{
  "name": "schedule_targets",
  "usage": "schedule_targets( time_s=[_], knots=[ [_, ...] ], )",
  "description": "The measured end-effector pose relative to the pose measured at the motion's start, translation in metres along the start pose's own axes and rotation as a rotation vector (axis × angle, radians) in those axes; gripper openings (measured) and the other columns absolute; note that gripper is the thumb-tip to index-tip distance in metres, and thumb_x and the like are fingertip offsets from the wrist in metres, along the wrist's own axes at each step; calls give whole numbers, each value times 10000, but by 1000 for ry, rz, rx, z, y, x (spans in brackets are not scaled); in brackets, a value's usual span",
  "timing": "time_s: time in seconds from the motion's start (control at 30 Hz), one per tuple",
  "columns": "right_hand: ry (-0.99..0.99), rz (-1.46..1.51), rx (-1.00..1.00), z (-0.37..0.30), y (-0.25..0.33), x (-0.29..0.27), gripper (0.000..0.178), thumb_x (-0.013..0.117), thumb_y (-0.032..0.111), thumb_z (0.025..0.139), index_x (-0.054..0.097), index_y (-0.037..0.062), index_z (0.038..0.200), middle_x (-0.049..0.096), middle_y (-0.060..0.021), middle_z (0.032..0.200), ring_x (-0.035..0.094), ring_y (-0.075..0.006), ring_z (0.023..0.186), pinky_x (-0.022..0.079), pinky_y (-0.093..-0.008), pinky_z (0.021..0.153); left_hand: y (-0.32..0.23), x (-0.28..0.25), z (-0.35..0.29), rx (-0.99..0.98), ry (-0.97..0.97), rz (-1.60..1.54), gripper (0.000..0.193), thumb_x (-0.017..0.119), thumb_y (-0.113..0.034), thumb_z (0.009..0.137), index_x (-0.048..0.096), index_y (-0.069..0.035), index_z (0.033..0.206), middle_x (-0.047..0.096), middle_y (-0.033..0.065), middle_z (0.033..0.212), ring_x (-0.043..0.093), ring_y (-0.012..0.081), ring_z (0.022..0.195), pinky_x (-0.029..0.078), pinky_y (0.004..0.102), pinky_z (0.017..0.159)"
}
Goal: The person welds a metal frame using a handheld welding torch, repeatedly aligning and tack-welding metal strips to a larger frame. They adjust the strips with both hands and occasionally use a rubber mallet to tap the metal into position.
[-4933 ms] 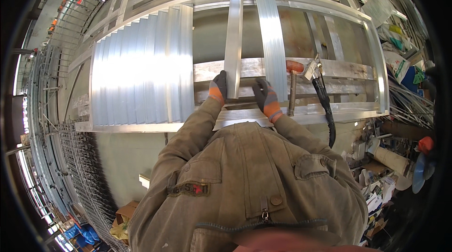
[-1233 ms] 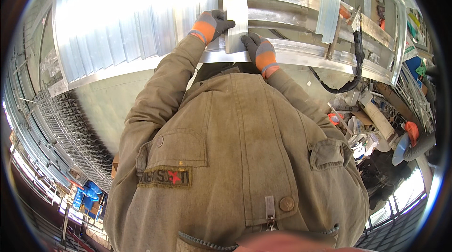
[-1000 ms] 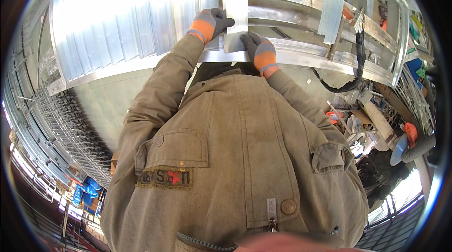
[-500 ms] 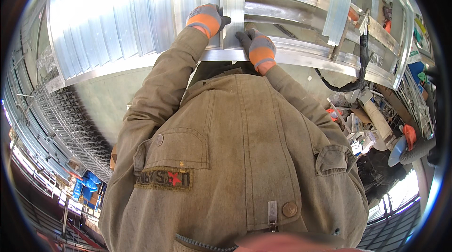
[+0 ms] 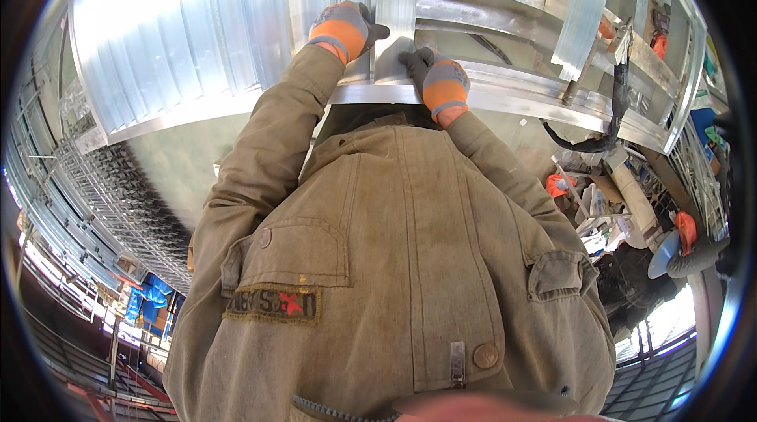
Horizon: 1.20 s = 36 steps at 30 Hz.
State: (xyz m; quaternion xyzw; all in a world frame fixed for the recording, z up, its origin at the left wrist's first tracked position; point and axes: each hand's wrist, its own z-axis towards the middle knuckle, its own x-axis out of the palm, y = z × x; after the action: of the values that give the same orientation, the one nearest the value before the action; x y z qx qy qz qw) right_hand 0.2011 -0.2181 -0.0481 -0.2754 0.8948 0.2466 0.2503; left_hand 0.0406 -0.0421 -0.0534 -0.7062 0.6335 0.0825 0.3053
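Note:
A narrow ribbed metal strip [image 5: 394,16] lies across a metal frame, its near end at the frame's front rail [image 5: 374,95]. My left hand [image 5: 341,30], in a grey and orange glove, is closed at the strip's left edge, with the thumb stretched over its top. At the right edge, near the front end, my right hand [image 5: 443,84], gloved alike, grips the strip; its dark fingertips touch the surface. What the curled fingers do underneath is hidden. Left of the strip, ribbed panels [image 5: 197,43] cover the frame side by side, bright with glare.
Flat crossbars [image 5: 481,20] show in the uncovered frame to the right. Another ribbed strip [image 5: 585,12] lies across them. A black-wrapped cable [image 5: 620,98] hangs over the front rail. Racked metal profiles [image 5: 87,185] stand at left; mixed clutter [image 5: 611,201] lies at right.
The view has shifted slightly, so the frame's right part and the loose strip sit further right. Both hands stay at the same strip, with only slight movement.

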Motion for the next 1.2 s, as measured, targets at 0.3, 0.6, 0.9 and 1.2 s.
schedule_targets(
  time_s=[0.3, 0.6, 0.9, 1.2],
  knots=[
    [-24, 101, -30, -7, 4, -5, 585, 607, 696, 1015, 821, 185, 1200, 817, -148, 1113, 754, -398, 1068, 569, -471, 912, -5, -1, -9, -87, 56, -69, 534, 840, -565, 881, 821, -108, 1155, 827, 111, 1047, 773, 319, 984, 617, 464, 883],
    [-49, 93, -89, -8, 7, -8, 553, 605, 659, 1032, 824, 175, 1185, 803, -144, 1145, 740, -412, 1065, 563, -482, 900, -1, 5, -14, -9, -13, -39, 567, 832, -559, 890, 798, -135, 1265, 826, 134, 1117, 773, 333, 1054, 609, 465, 935],
    [-87, 98, -107, -7, 3, -1, 508, 600, 642, 1039, 821, 198, 1152, 810, -142, 1081, 744, -417, 1030, 557, -497, 882, -6, -3, -17, -40, 67, -121, 610, 835, -557, 896, 769, -85, 1277, 803, 112, 958, 765, 290, 892, 611, 433, 820],
    [-190, 122, -145, -17, 8, -8, 516, 633, 642, 1044, 801, 169, 1167, 802, -169, 1122, 747, -413, 1076, 567, -498, 932, -11, -13, -27, 73, -38, -38, 499, 848, -498, 873, 840, -73, 1134, 838, 158, 1018, 794, 349, 995, 600, 472, 894]
  ],
)
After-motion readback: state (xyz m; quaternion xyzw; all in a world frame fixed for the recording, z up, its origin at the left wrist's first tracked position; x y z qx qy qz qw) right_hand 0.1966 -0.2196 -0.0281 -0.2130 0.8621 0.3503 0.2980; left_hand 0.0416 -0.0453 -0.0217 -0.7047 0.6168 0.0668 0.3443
